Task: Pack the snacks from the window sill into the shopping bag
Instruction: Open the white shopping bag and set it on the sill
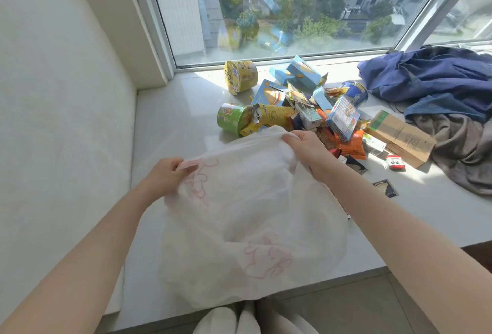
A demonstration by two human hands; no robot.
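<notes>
Thin translucent plastic shopping bag (247,216), glossy smooth white window sill (170,126), matt brown paper bag (402,136), crumpled blue cloth (431,78).

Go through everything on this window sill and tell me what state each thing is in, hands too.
Shopping bag: limp on the sill, held by its rim, looks empty.
Left hand: pinches the bag's rim.
Right hand: grips the bag's rim.
Snacks: loose pile, unpacked.
Yellow tub: on its side.
Green tub: on its side.
Paper bag: lying flat.
Blue cloth: crumpled.
Grey cloth: crumpled.
</notes>
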